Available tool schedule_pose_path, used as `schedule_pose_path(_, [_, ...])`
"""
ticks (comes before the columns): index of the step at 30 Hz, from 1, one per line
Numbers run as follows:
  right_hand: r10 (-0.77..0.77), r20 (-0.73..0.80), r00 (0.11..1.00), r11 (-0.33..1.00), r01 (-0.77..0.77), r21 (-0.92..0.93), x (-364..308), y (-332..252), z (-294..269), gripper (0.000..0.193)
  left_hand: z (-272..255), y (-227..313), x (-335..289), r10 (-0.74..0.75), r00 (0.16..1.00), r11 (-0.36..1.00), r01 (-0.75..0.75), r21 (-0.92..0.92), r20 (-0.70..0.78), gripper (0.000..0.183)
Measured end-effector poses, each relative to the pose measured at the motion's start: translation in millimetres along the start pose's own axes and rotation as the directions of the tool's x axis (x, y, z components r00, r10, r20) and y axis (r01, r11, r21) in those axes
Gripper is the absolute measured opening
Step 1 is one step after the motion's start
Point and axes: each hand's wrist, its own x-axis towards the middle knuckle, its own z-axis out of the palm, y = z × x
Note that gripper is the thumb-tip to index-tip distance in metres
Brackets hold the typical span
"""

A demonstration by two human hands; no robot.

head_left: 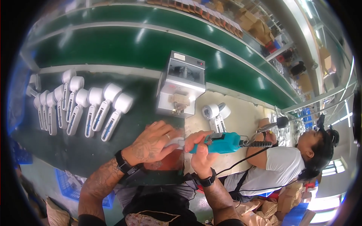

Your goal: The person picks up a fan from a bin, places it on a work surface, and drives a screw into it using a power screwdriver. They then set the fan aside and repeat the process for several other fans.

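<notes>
In my right hand is a teal electric screwdriver, gripped lengthwise with its tip pointing left. My left hand is closed around a small white plastic part, mostly hidden under the fingers. The screwdriver's tip end meets this part, though the exact contact point is blurred. Under both hands lies a reddish-orange pad at the bench's near edge. Beyond them stands a grey box-shaped screw feeder with a clear window.
Several white round-headed handheld units lie in rows at the left of the dark green bench. More white units rest right of the feeder. A black cord trails from the screwdriver. A co-worker sits close at the right.
</notes>
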Motion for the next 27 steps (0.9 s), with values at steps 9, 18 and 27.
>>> schedule_pose_path(9, [0.091, -0.055, 0.994, 0.994, -0.094, -0.049, -6.2, -7.8, -3.6, 0.041, -7.9, 5.6, -3.3, 0.063, 0.998, 0.998, -0.063, -0.017, 0.026, 0.035])
schedule_pose_path(18, [-0.043, -0.235, 0.971, 0.987, 0.077, 0.140, -42.6, -74.2, -17.2, 0.063, -16.1, 40.7, -68.8, -0.041, 0.975, 0.998, 0.049, 0.030, -0.220, 0.021])
schedule_pose_path(27, [0.044, -0.288, 0.957, 0.994, -0.012, 0.111, -67.8, -59.3, -43.8, 0.063, -42.5, 30.7, -56.5, -0.238, 0.853, 0.785, 0.450, 0.426, -0.464, 0.030])
